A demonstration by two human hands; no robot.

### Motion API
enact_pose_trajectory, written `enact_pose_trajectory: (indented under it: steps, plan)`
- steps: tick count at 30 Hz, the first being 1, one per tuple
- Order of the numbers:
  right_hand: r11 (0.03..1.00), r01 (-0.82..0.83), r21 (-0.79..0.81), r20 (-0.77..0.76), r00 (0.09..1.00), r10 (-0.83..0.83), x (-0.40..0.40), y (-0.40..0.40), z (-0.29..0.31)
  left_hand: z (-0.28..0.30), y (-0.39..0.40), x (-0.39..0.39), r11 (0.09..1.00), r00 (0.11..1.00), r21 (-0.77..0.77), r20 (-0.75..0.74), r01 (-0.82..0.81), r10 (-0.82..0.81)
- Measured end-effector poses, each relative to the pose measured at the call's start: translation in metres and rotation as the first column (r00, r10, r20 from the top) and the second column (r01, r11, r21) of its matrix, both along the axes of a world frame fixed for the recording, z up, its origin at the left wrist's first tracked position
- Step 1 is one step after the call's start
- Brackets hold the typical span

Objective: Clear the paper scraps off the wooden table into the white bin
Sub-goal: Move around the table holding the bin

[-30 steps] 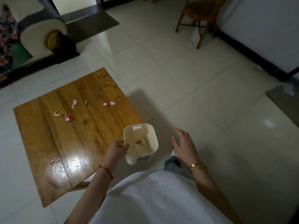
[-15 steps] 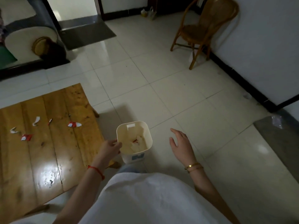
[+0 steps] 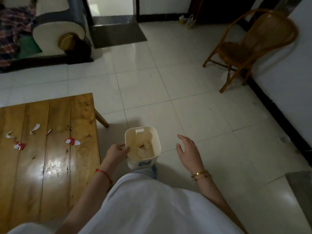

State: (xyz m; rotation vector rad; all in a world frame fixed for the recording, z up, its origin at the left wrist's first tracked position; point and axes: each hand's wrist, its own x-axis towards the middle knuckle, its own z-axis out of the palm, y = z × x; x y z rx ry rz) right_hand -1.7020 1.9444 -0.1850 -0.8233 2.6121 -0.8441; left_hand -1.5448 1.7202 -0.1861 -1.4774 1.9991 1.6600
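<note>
The wooden table [image 3: 55, 174] fills the lower left. Several paper scraps lie on it: a red-and-white scrap [image 3: 73, 141] nearest the right edge, another red-and-white scrap [image 3: 19, 146], a white curl [image 3: 35, 129], a white bit [image 3: 9, 134] and a thin red sliver [image 3: 49, 132]. The white bin [image 3: 152, 137] is off the table's right edge, above the floor in front of my legs, with crumpled paper inside. My left hand [image 3: 117, 152] grips its left rim. My right hand [image 3: 189, 150] hovers to the bin's right, fingers spread, holding nothing.
A pale tiled floor [image 3: 168, 92] stretches ahead. A rattan chair [image 3: 249, 48] stands at the right wall. A sofa arm [image 3: 57, 32] and a dark doormat [image 3: 116, 33] lie at the back left. A dark mat [image 3: 302, 188] sits at the right edge.
The view has swung right and up, so the table slid left in frame. The bin, still in my left hand, is now beside the table's edge rather than over its corner.
</note>
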Motion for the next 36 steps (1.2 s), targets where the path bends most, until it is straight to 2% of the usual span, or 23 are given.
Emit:
enact_pose_trajectory:
  steps: [6,10,14,17,21,26,36]
  plan:
    - [0.984,-0.179,0.004,-0.017,0.984,0.179,-0.108,-0.100,0.014,0.009,-0.057,-0.068,0.990,0.990,-0.020,-0.041,-0.136,0.135]
    - [0.949,-0.315,-0.020,-0.018,0.949,0.315,-0.153,-0.171,0.023,0.017,-0.089,-0.087,0.968,0.969,-0.046,-0.042,-0.245,0.243]
    - [0.879,-0.476,-0.031,-0.003,0.879,0.476,-0.175,-0.239,0.024,0.020,-0.107,-0.093,0.920,0.921,-0.045,-0.040,-0.390,0.389]
    - [0.793,-0.608,-0.027,0.011,0.793,0.609,-0.185,-0.287,0.021,0.017,-0.112,-0.094,0.858,0.858,-0.002,-0.030,-0.514,0.513]
    - [0.633,-0.774,-0.009,0.032,0.633,0.774,-0.194,-0.348,0.014,0.010,-0.113,-0.102,0.712,0.713,0.038,0.022,-0.701,0.701]
    - [0.391,-0.920,0.012,0.044,0.391,0.919,-0.208,-0.415,0.006,-0.003,-0.108,-0.126,0.431,0.435,0.070,0.060,-0.900,0.898]
    - [-0.079,-0.994,0.069,0.011,-0.079,0.997,-0.197,-0.509,-0.013,-0.042,-0.097,-0.163,0.028,0.033,0.051,0.097,-0.998,0.995]
